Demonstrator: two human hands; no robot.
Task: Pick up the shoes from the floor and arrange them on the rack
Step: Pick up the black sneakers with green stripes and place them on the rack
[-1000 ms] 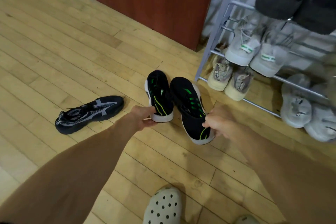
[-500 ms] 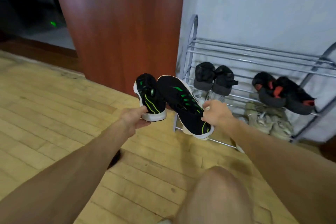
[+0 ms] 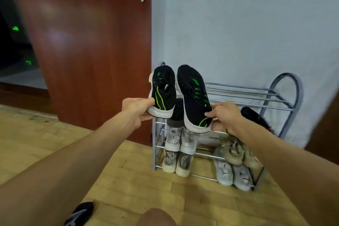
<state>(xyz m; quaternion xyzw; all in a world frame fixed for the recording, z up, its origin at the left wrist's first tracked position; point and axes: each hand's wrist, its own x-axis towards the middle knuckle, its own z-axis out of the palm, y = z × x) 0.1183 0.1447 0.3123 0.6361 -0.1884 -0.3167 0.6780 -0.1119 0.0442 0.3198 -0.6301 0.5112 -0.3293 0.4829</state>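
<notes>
I hold a black-and-green sneaker in each hand, left hand and right hand fingers clamped on the heels, toes up at the rack's top-left corner. Lower shelves are filled; one black shoe waits on the floor.

A metal shoe rack holds pale sneakers on its lower tiers; a black shoe lies on the wooden floor.
</notes>
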